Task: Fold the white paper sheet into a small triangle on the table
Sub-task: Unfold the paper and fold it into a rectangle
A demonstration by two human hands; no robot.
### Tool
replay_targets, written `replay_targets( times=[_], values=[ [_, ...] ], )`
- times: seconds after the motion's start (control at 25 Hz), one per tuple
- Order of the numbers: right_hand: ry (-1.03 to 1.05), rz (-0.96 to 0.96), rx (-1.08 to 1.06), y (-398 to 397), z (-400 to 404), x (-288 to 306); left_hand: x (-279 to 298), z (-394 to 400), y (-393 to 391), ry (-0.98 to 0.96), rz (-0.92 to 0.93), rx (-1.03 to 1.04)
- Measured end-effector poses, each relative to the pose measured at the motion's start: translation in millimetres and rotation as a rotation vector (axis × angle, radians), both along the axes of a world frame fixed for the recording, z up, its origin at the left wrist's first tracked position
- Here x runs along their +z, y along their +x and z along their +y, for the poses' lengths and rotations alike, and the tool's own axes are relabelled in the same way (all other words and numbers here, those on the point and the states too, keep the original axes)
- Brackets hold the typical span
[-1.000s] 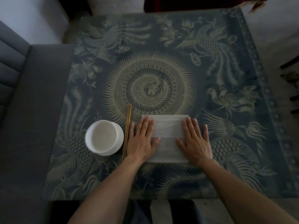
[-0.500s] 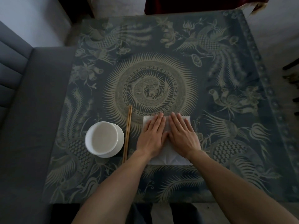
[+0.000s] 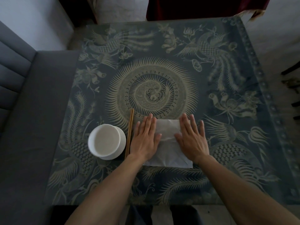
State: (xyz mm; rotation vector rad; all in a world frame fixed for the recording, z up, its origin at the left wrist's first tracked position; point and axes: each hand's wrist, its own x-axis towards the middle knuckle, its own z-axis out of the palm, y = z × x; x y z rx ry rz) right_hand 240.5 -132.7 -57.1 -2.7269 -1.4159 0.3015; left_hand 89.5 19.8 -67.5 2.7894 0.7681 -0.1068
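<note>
The white paper sheet (image 3: 168,130) lies flat near the front middle of the patterned table (image 3: 211,111), a faint crease running across it. My left hand (image 3: 145,138) rests palm down on the sheet's left side, fingers together and extended. My right hand (image 3: 191,138) presses palm down on its right side, fingers slightly spread. A strip of bare paper shows between the two hands, and the sheet's front edge shows below my wrists. Neither hand grips anything.
A white bowl (image 3: 105,141) on a saucer stands left of the paper, with a pair of wooden chopsticks (image 3: 129,132) lying between bowl and left hand. A grey sofa (image 3: 24,111) runs along the table's left side. Dark furniture legs show at the far right.
My hands came together at the middle of the sheet half a second ago. Now they have slid apart again, left hand leftward, right hand rightward, smoothing the paper.
</note>
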Motion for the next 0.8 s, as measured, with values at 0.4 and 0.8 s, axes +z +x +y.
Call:
replay_targets(
  times=[0.4, 0.8],
  values=[
    [0.006, 0.08, 0.01, -74.6, -37.8, -12.9, -0.8, -64.3, -31.9, 0.003, 0.064, 0.001],
    [-0.081, 0.049, -0.085, -36.1, -78.9, -10.4, 2.7, -50.1, -68.2, 0.071, 0.179, 0.075]
  ],
)
